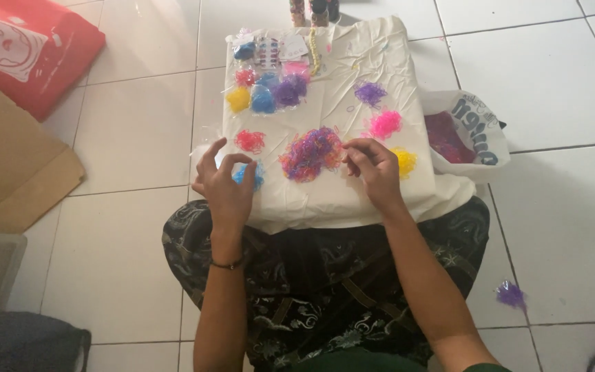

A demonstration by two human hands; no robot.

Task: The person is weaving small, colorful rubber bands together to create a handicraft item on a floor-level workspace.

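Note:
A cream cloth [352,186] covers a low surface in front of my lap. On it lie small piles of tiny rubber bands sorted by colour. A mixed purple, orange and pink heap [310,153] sits in the middle. My right hand [374,169] pinches at the right edge of that heap, fingers drawn together on a band or two. My left hand [224,182] rests with fingers spread over a small blue pile [251,175], just below a red pile [250,140]. A yellow pile [405,161] lies right of my right hand, a pink one [385,124] above it.
Further back lie purple [370,92], yellow [238,99] and blue [263,100] piles and small packets [268,49]. A white plastic bag [468,131] with dark red contents sits at the right. A red bag [25,52] and cardboard [8,165] lie left. A purple clump [511,295] is on the tiles.

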